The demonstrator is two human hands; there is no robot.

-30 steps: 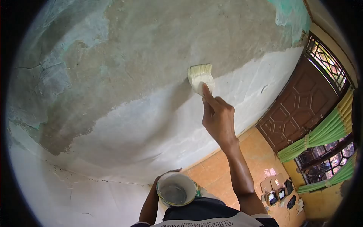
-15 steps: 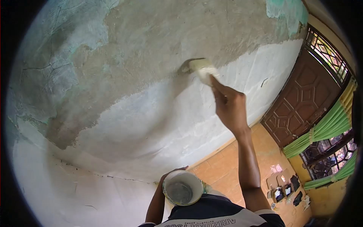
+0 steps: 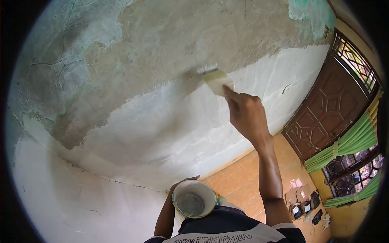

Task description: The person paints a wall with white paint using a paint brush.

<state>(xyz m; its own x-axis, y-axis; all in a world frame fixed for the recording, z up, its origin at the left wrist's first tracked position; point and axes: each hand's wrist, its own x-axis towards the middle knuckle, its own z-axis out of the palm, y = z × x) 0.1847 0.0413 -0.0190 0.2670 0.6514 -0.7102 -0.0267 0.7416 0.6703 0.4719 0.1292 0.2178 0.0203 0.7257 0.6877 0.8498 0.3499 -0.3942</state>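
Observation:
My right hand [image 3: 248, 117] is closed around the handle of a wide paintbrush [image 3: 218, 82], whose bristle tip touches the wall [image 3: 170, 48] at the border between bare grey plaster and the white coat [image 3: 162, 129]. A short, ragged white streak shows at the tip. Against my body, my left hand [image 3: 187, 180] holds a small bucket [image 3: 213, 194] with a greyish, pale substance at its bottom. Most of the left fingers are hidden behind the bucket; some stretch past its rim.
A brown panelled door [image 3: 324, 107] stands at the right, beside green curtains [image 3: 344, 148] over a grilled window. Below are orange floor tiles [image 3: 233, 178]. Several dark items lie around a brown holder [image 3: 302, 196] on the floor. Cracks and green paint remnants [image 3: 310, 16] mark the upper wall.
My right hand has drawn the brush slightly downward along the wall, and a small white streak now shows above the bristles. The bucket stays against my body. The view has shifted slightly.

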